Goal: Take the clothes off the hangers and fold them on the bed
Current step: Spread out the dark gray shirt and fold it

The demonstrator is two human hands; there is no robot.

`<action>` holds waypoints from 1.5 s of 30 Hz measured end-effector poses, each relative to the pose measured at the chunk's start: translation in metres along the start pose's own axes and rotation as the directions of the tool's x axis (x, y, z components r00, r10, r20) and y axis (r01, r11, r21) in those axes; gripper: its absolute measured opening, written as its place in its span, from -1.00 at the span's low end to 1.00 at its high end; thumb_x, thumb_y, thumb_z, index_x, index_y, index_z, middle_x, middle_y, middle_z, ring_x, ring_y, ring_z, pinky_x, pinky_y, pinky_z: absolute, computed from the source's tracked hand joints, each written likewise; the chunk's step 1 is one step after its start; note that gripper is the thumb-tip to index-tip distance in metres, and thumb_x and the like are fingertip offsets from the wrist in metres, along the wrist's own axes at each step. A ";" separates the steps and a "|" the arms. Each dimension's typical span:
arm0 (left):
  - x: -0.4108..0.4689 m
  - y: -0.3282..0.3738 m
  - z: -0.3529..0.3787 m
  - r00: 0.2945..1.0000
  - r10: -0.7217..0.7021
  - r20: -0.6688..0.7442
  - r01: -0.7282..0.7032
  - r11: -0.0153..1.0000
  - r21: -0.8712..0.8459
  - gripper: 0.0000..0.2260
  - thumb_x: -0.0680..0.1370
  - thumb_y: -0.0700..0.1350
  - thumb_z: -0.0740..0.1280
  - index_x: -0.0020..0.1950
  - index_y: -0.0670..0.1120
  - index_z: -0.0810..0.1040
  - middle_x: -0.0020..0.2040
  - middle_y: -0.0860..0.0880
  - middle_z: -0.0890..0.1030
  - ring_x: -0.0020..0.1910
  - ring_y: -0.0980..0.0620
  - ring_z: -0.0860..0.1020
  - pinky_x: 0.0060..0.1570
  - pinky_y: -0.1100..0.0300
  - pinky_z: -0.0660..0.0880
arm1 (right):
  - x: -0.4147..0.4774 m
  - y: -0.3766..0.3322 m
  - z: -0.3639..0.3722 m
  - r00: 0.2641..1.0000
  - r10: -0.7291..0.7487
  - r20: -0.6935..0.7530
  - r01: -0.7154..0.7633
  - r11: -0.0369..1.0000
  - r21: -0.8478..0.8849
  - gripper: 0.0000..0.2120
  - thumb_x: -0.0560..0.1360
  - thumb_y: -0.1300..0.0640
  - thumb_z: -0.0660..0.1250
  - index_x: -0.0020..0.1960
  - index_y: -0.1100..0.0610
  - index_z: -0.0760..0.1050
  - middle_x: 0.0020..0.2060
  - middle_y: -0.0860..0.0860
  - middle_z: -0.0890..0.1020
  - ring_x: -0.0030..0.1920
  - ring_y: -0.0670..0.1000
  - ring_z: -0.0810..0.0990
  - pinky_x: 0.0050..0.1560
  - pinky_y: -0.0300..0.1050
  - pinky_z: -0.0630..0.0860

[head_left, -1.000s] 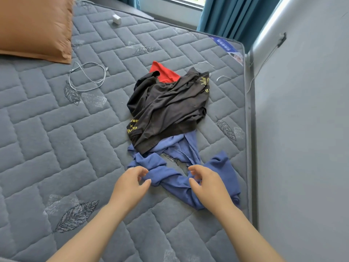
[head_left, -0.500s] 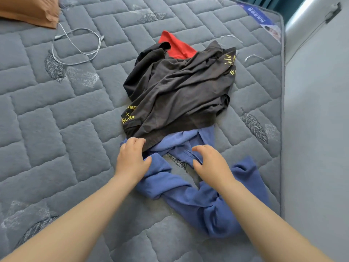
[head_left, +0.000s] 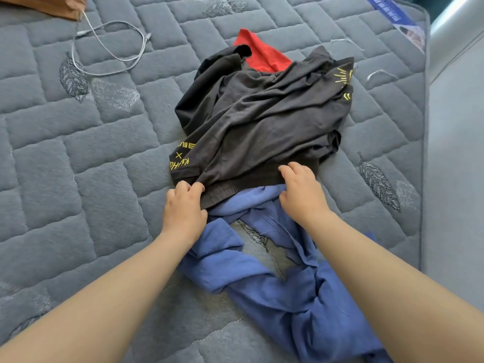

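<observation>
The only lettering I can partly read on my feed is yellow print on the dark shirt (head_left: 262,121), on the fold nearest the left edge of the mattress (head_left: 78,179). It seems turned away from me: "BU", a cross below it, then a row where I make out "K" and "HO". Yellow dashes mark its far right corner, no letters. The blue label (head_left: 395,17) at the mattress's far right corner has white print too small to read

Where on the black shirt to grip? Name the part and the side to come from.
Grip the black shirt by its near hem, from the near side: that straight banded edge lies uppermost, over the blue garment. The left hand pinches one end; the right hand touches the other.
</observation>
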State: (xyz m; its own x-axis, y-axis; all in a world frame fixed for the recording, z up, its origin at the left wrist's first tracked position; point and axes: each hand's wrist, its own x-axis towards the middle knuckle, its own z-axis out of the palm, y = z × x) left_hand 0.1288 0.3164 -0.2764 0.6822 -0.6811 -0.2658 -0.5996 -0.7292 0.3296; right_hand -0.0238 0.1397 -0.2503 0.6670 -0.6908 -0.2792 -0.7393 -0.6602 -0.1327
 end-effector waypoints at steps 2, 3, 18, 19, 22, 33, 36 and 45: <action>0.000 -0.004 0.002 1.000 0.008 -0.008 -0.008 1.000 -0.006 -0.58 0.47 -0.25 0.30 0.32 -0.08 0.41 0.14 -0.12 0.39 0.11 -0.17 0.35 0.12 0.05 0.34 | 0.007 0.003 0.001 1.000 0.006 -0.022 -0.008 0.998 -0.062 -0.47 0.49 0.27 0.24 0.44 0.13 0.23 0.28 0.08 0.40 0.27 0.16 0.36 0.17 0.06 0.43; 0.000 -0.005 0.003 1.000 0.011 -0.011 -0.012 1.000 -0.011 -0.57 0.46 -0.28 0.30 0.32 -0.08 0.42 0.14 -0.13 0.39 0.11 -0.18 0.35 0.13 0.04 0.34 | 0.010 0.004 0.002 0.999 0.006 -0.035 -0.009 0.996 -0.093 -0.46 0.49 0.26 0.25 0.44 0.12 0.23 0.25 0.08 0.41 0.24 0.16 0.38 0.14 0.04 0.42; -0.001 -0.021 0.006 0.990 -0.129 -0.050 0.111 0.956 -0.272 -0.63 0.34 -0.27 0.42 0.05 -0.02 0.39 0.05 0.00 0.25 -0.17 -0.06 0.44 -0.16 0.14 0.36 | 0.027 0.017 -0.007 0.996 -0.018 -0.087 -0.003 0.972 -0.235 -0.68 0.46 0.25 0.28 0.19 0.10 0.34 0.09 0.04 0.53 0.23 0.14 0.43 0.44 0.20 0.15; -0.002 -0.021 0.005 0.989 -0.133 -0.057 0.110 0.948 -0.299 -0.63 0.33 -0.30 0.39 0.05 -0.02 0.39 0.05 0.00 0.25 -0.17 -0.05 0.44 -0.16 0.15 0.35 | 0.025 0.019 -0.010 0.996 -0.010 -0.090 -0.008 0.978 -0.208 -0.67 0.45 0.20 0.29 0.20 0.11 0.36 0.09 0.06 0.52 0.21 0.15 0.43 0.42 0.19 0.17; -0.005 -0.015 -0.004 0.989 -0.117 -0.092 0.075 0.926 -0.370 -0.64 0.32 -0.33 0.35 0.02 -0.01 0.41 0.06 0.01 0.24 -0.14 0.00 0.41 -0.14 0.19 0.33 | 0.017 0.025 -0.024 0.992 0.037 -0.117 -0.053 0.990 -0.134 -0.64 0.43 0.03 0.33 0.18 0.12 0.43 0.07 0.10 0.52 0.16 0.19 0.44 0.31 0.12 0.28; -0.032 0.032 -0.119 0.943 0.071 -0.326 -0.192 0.914 -0.356 -0.75 0.40 -0.41 0.18 -0.15 -0.09 0.51 0.01 -0.04 0.45 -0.03 0.00 0.39 -0.02 0.25 0.24 | -0.069 0.036 -0.131 0.945 0.147 -0.292 -0.073 0.965 0.251 -0.60 0.33 0.39 0.28 0.15 0.20 0.53 -0.03 0.15 0.47 0.07 0.21 0.42 0.00 0.06 0.43; -0.040 0.049 -0.179 0.931 0.116 -0.345 -0.258 0.879 -0.400 -0.74 0.41 -0.44 0.16 -0.20 -0.08 0.44 -0.05 -0.11 0.49 -0.05 -0.01 0.41 -0.07 0.26 0.24 | -0.097 0.025 -0.187 0.931 0.138 -0.337 -0.040 0.958 0.283 -0.57 0.30 0.38 0.31 0.15 0.17 0.55 -0.01 0.14 0.52 0.08 0.20 0.47 -0.02 0.00 0.43; -0.109 0.100 -0.356 0.867 0.258 -0.427 -0.411 0.854 -0.318 -0.78 0.42 -0.41 0.21 -0.10 -0.10 0.45 -0.10 -0.14 0.47 -0.05 -0.16 0.45 -0.06 0.04 0.35 | -0.187 0.007 -0.365 0.857 0.223 -0.464 -0.022 0.917 0.398 -0.58 0.31 0.40 0.24 0.10 0.10 0.58 0.05 0.08 0.63 0.08 0.12 0.55 0.08 -0.07 0.47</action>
State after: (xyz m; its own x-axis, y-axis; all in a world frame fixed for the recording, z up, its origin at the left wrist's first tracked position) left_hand 0.1434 0.3407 0.1078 0.6153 -0.7504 0.2415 -0.6596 -0.3223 0.6790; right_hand -0.1197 0.1571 0.1482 0.4503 -0.8760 0.1726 -0.7296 -0.4725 -0.4944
